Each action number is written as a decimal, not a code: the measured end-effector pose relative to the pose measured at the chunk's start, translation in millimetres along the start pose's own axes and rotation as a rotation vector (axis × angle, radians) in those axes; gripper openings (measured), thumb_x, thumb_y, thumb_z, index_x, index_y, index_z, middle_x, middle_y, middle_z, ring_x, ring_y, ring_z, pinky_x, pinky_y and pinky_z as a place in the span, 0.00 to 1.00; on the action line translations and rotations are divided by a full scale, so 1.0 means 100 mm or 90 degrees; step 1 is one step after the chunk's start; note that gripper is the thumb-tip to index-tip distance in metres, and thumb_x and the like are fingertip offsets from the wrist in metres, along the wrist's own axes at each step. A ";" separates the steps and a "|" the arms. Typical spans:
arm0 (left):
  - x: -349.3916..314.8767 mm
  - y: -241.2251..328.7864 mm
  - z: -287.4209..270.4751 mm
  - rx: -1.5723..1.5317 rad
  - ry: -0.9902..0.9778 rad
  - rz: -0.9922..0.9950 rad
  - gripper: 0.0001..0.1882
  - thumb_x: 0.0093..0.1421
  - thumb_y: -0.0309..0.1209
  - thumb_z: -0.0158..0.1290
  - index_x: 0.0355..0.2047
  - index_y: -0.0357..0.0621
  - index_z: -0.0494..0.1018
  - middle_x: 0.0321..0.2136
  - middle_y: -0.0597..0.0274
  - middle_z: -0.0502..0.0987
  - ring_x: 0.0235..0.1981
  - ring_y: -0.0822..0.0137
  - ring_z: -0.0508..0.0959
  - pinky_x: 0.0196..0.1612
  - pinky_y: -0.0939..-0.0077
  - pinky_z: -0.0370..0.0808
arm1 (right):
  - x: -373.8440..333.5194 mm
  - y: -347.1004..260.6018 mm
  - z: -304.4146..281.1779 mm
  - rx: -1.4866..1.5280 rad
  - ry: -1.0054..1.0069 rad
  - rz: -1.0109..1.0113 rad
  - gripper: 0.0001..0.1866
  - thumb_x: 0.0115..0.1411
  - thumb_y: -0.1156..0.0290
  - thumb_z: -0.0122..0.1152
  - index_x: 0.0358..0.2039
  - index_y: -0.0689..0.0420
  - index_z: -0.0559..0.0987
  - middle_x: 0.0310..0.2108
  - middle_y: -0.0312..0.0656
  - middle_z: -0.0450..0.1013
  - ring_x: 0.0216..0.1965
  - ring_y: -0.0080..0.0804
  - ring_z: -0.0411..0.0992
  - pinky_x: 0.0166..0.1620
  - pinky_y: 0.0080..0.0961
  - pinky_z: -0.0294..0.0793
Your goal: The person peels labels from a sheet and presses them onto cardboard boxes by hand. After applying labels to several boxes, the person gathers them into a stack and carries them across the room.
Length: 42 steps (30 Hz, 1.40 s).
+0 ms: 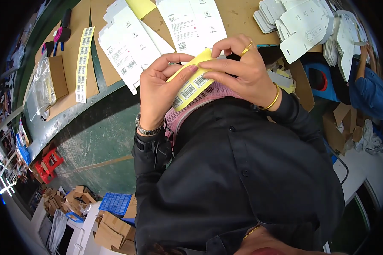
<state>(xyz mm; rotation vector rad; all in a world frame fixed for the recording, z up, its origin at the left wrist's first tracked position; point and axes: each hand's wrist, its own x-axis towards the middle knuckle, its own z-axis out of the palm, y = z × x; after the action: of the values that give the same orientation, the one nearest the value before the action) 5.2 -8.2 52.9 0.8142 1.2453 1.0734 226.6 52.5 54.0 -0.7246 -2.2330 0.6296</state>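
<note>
Between my hands, in front of my body, is a yellow-backed strip of white barcode labels (187,92). My left hand (161,83) pinches it along its left edge, thumb on top. My right hand (241,68) grips its upper right end, with fingertips bent over the yellow backing; whether a label has lifted there I cannot tell. Just beyond my hands lie two flat white printed carton blanks, one on the left (125,42) and one on the right (193,25). A pink mesh item (215,92) lies under the strip, against my black top.
Another label strip (84,63) lies left on the cardboard-covered table (98,91), near a small brown box (58,76) and a pink-and-black tape dispenser (62,33). Stacked white blanks (306,32) stand at the far right. Another person's blue sleeve (370,91) shows at the right edge.
</note>
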 end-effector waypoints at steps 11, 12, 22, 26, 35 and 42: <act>0.01 -0.05 0.03 0.050 0.037 0.067 0.17 0.65 0.22 0.62 0.53 0.34 0.73 0.33 0.55 0.87 0.36 0.80 0.82 0.38 0.88 0.76 | 0.01 -0.04 0.07 -0.079 -0.010 -0.067 0.13 0.51 0.71 0.76 0.39 0.53 0.87 0.36 0.32 0.76 0.37 0.33 0.73 0.49 0.36 0.66; 0.02 -0.06 0.03 0.049 0.035 0.067 0.17 0.65 0.22 0.62 0.53 0.34 0.73 0.33 0.55 0.87 0.36 0.80 0.82 0.38 0.88 0.76 | 0.01 -0.05 0.07 -0.094 -0.004 -0.081 0.13 0.51 0.72 0.76 0.39 0.54 0.86 0.36 0.32 0.76 0.37 0.33 0.73 0.50 0.36 0.66; 0.08 -0.24 -0.01 0.129 0.097 0.120 0.12 0.64 0.23 0.63 0.48 0.36 0.79 0.32 0.58 0.87 0.34 0.82 0.80 0.36 0.86 0.75 | 0.08 -0.08 0.09 -0.093 -0.055 -0.081 0.10 0.54 0.76 0.72 0.37 0.56 0.84 0.40 0.36 0.76 0.40 0.36 0.74 0.53 0.38 0.68; 0.12 -0.31 -0.12 0.352 0.105 0.245 0.10 0.61 0.25 0.65 0.43 0.39 0.83 0.31 0.61 0.85 0.30 0.76 0.82 0.33 0.81 0.75 | 0.13 -0.02 0.03 0.102 -0.066 0.000 0.07 0.57 0.76 0.71 0.37 0.57 0.84 0.43 0.37 0.77 0.44 0.36 0.74 0.55 0.35 0.68; 0.18 -0.40 -0.10 0.654 0.122 0.475 0.12 0.57 0.31 0.69 0.40 0.44 0.84 0.40 0.68 0.82 0.21 0.65 0.79 0.25 0.73 0.74 | 0.36 0.64 0.18 0.090 0.003 0.203 0.06 0.60 0.68 0.73 0.34 0.55 0.85 0.49 0.33 0.78 0.53 0.34 0.71 0.61 0.28 0.65; 0.20 -0.50 -0.12 0.704 0.112 0.478 0.12 0.57 0.32 0.68 0.40 0.45 0.84 0.43 0.70 0.82 0.17 0.68 0.76 0.22 0.73 0.72 | 0.31 0.75 0.42 0.006 -0.033 0.196 0.06 0.59 0.64 0.73 0.33 0.51 0.87 0.54 0.29 0.76 0.62 0.36 0.61 0.66 0.36 0.59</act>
<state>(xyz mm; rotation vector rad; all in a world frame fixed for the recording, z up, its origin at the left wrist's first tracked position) 2.3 -6.1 -2.6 2.1895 1.7429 0.9737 200.5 117.6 -4.6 -1.0703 -2.1814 0.8149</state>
